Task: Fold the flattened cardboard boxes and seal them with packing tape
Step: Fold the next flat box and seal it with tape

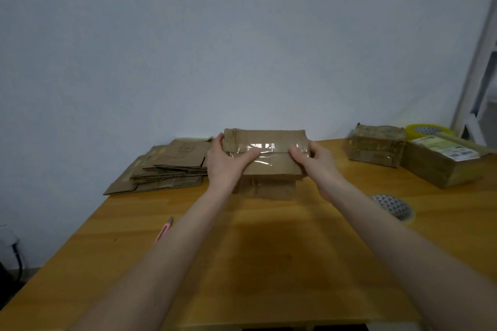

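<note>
Here, at the far middle of the bench, the folded cardboard box is held at both ends: left hand fingers curl round its left end, right hand fingers round its right, thumbs pressing the clear tape. Flattened boxes lie far left.

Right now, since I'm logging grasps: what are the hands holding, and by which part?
Both hold the cardboard box: the left hand grips its left end, the right hand its right end, thumbs on the clear tape across its seam.
</note>
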A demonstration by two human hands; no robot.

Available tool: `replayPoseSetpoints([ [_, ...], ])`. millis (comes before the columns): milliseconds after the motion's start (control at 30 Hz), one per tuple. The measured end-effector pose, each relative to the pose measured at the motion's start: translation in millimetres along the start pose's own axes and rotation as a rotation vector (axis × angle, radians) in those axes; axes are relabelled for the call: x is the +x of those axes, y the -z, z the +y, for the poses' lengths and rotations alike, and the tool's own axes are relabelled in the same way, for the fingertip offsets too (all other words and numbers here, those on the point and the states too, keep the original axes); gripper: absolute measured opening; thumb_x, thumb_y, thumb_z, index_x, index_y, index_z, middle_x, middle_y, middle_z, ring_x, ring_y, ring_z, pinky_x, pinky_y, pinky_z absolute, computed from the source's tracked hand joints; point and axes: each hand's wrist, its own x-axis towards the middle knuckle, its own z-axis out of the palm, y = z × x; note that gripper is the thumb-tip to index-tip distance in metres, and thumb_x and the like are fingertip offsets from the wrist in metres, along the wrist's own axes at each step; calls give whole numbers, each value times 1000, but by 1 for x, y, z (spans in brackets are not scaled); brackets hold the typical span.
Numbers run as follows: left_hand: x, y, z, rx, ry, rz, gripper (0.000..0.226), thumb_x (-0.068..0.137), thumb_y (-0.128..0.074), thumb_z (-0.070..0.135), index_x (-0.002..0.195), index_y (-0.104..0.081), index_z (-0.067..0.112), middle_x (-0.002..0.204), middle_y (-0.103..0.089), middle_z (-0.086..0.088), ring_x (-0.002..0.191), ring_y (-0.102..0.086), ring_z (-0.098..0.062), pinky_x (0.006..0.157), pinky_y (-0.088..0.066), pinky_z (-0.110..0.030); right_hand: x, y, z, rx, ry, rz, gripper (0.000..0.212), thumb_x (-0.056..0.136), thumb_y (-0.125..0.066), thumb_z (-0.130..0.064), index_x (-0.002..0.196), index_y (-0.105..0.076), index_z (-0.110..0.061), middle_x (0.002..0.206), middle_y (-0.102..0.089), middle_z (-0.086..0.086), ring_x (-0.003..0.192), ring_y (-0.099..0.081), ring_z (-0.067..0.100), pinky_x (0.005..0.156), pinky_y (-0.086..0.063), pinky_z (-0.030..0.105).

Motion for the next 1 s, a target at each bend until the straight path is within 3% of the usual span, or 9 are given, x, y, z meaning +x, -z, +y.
replayPoseSetpoints([
  [100,-15,-18,1,108,-65,67,110,49,-85,54,143,-37,21,139,-47,0,130,-42,-21,107,-37,-40,-2,-11,12,-144,-103,130,77,61,-86,-42,120,-44,-15,113,-58,1,109,-58,23,97,-47,43],
  [167,-22,-24,-3,155,-86,115,94,64,-84,42,142,-38,20,140,-46,2,130,-41,-18,105,-38,-36,-3,-15,17,-233,-127,209,84,58,-87,-46,121,-43,-13,118,-57,4,112,-56,26,97,-46,46],
  [300,-19,-14,-13,77,-69,133,57,89,-65,29,141,-45,18,138,-52,1,128,-46,-17,99,-36,-25,0,-14,23,-220,-35,202,55,76,-77,-34,120,-53,-13,110,-63,3,105,-60,27,92,-49,46],
  [400,-19,-8,-22,15,-46,125,48,97,-52,25,142,-42,12,141,-49,-4,133,-42,-18,102,-32,-23,0,-16,25,-205,30,172,34,89,-64,-25,118,-59,-10,106,-65,3,102,-62,26,88,-51,41],
  [500,-18,-5,-29,-118,-27,52,51,97,-53,27,144,-39,14,141,-47,-1,130,-43,-15,108,-34,-28,2,-11,24,-158,72,152,41,93,-58,-20,133,-53,-12,119,-63,5,111,-58,24,96,-47,41],
  [633,-3,-10,-25,-216,60,-92,65,86,-68,28,143,-40,14,135,-51,3,122,-50,-15,105,-42,-35,17,4,13,-138,168,168,50,92,-59,-17,140,-45,-20,133,-52,5,123,-48,18,106,-40,39],
  [833,24,-65,7,-199,-44,-199,62,93,-58,8,146,-35,29,139,-50,5,125,-49,-17,101,-47,-44,53,48,9,-298,128,403,51,90,-62,-15,138,-48,-26,132,-55,2,124,-48,21,95,-42,34],
  [1000,56,-143,45,-190,-134,-321,57,96,-53,10,147,-34,26,144,-44,2,126,-48,-17,92,-46,-27,97,103,-2,-333,111,619,50,92,-56,-10,140,-45,-21,134,-47,10,120,-48,25,94,-39,28],
])
